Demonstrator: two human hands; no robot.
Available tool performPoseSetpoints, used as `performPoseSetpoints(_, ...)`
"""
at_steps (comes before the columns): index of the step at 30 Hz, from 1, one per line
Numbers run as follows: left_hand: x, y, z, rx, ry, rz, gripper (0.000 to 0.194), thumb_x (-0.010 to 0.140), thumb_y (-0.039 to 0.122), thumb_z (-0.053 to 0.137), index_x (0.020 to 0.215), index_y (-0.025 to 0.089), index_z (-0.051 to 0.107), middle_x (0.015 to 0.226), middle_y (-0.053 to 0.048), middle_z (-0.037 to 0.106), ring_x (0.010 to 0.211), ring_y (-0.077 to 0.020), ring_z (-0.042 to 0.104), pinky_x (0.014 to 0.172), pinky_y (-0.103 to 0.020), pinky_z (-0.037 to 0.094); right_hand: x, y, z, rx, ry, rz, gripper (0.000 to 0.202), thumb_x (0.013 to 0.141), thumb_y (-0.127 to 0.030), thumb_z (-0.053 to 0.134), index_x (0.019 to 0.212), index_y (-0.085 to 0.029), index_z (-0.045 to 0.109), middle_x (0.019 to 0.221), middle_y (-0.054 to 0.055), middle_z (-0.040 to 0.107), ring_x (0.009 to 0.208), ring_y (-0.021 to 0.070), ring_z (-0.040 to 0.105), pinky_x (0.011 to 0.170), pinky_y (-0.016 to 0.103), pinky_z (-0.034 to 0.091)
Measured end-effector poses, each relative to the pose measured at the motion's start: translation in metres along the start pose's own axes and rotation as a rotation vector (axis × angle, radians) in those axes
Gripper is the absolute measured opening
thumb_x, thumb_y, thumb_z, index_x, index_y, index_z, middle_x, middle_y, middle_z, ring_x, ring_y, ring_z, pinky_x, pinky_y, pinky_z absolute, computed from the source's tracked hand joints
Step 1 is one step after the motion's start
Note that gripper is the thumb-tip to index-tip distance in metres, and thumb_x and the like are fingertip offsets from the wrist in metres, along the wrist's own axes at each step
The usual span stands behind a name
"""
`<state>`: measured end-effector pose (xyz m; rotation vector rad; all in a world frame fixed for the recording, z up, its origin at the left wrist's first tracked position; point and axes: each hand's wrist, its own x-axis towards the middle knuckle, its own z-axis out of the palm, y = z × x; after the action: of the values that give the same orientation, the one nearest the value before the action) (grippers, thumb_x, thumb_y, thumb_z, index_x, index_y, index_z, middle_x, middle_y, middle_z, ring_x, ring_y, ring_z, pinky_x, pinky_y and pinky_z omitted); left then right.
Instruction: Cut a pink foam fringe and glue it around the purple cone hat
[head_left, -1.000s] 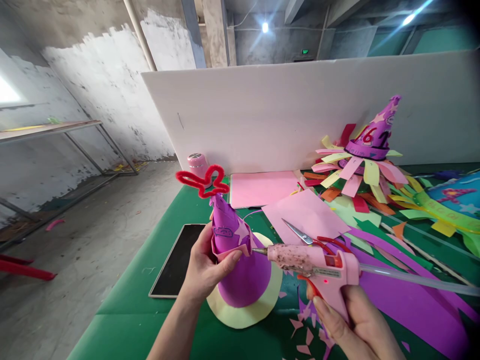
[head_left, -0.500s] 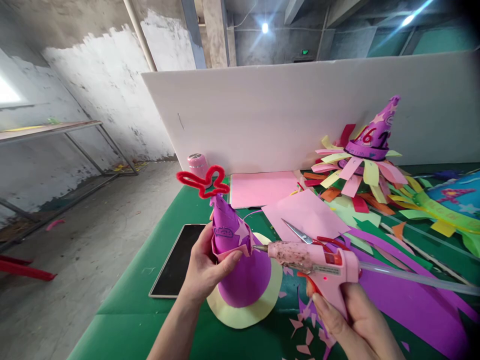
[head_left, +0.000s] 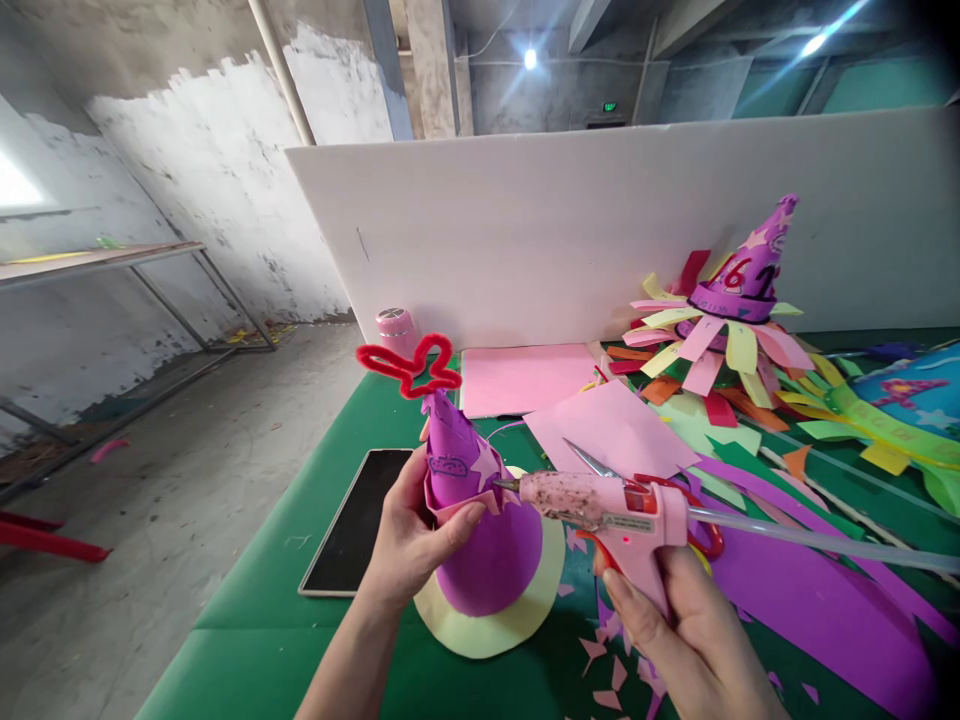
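A purple cone party hat (head_left: 491, 560) with a pale yellow brim (head_left: 480, 640) stands on the green table, topped by a red pipe-cleaner shape (head_left: 415, 368). My left hand (head_left: 420, 530) is closed around the upper cone, its thumb pressing a pink strip (head_left: 450, 512) that wraps the hat. A pale pink star (head_left: 486, 465) is stuck on above the strip. In my right hand (head_left: 667, 610) is a pink hot glue gun (head_left: 607, 505), a finger on its orange trigger. Its metal nozzle meets the hat near the star and strip; a clear glue stick trails from the back.
Red-handled scissors (head_left: 592, 460) lie behind the glue gun on pink sheets (head_left: 615, 425). A black tablet (head_left: 352, 530) lies left of the hat. Finished-looking hats (head_left: 739, 285) and a blue one (head_left: 915, 400) stand right. Purple sheets (head_left: 817, 610) and pink scraps (head_left: 619, 672) lie nearby.
The glue gun has moved slightly left and up, bringing its nozzle further over the pink strip toward the star. My left hand and the hat have barely shifted.
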<state>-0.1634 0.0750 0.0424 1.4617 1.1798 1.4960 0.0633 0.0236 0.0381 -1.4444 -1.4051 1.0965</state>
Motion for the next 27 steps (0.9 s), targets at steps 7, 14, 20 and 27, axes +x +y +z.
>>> performPoseSetpoints(7, 0.000, 0.000, -0.001, 0.013, 0.006, 0.009, 0.041, 0.066, 0.027, 0.074, 0.103, 0.021, 0.057, 0.084, -0.001, 0.066, 0.075, -0.0179, 0.062, 0.064, -0.025, 0.050, 0.000, 0.002, -0.001, -0.003, -0.036, 0.037, 0.056, 0.080, -0.057, 0.050, 0.126, -0.026, 0.043, 0.124, 0.010, 0.058, 0.110, 0.0285, 0.055, 0.077, 0.032, 0.056)
performPoseSetpoints(14, 0.000, 0.000, -0.001, 0.020, 0.012, 0.016, 0.036, 0.066, 0.027, 0.073, 0.099, 0.021, 0.059, 0.081, -0.001, 0.066, 0.073, -0.0178, 0.062, 0.063, -0.025, 0.050, 0.000, 0.001, -0.001, -0.011, -0.032, 0.052, 0.058, 0.081, -0.057, 0.049, 0.128, -0.026, 0.039, 0.121, 0.010, 0.058, 0.113, 0.0269, 0.053, 0.078, 0.030, 0.054)
performPoseSetpoints(20, -0.001, -0.003, -0.003, 0.049, 0.010, 0.005, 0.045, 0.067, 0.028, 0.072, 0.109, 0.022, 0.056, 0.090, -0.003, 0.066, 0.082, -0.0206, 0.062, 0.068, -0.028, 0.050, -0.002, -0.010, 0.004, 0.030, 0.020, 0.059, 0.051, 0.080, -0.057, 0.050, 0.120, -0.025, 0.047, 0.120, 0.008, 0.058, 0.118, 0.0259, 0.047, 0.081, 0.028, 0.051)
performPoseSetpoints(27, -0.001, -0.002, -0.004, 0.037, 0.018, -0.002, 0.054, 0.066, 0.030, 0.073, 0.114, 0.021, 0.053, 0.096, -0.005, 0.067, 0.087, -0.0236, 0.062, 0.070, -0.030, 0.051, 0.008, 0.003, -0.006, 0.248, 0.030, 0.117, 0.034, 0.080, -0.054, 0.054, 0.097, -0.024, 0.053, 0.063, -0.002, 0.056, 0.056, 0.0132, 0.052, 0.053, 0.022, 0.047)
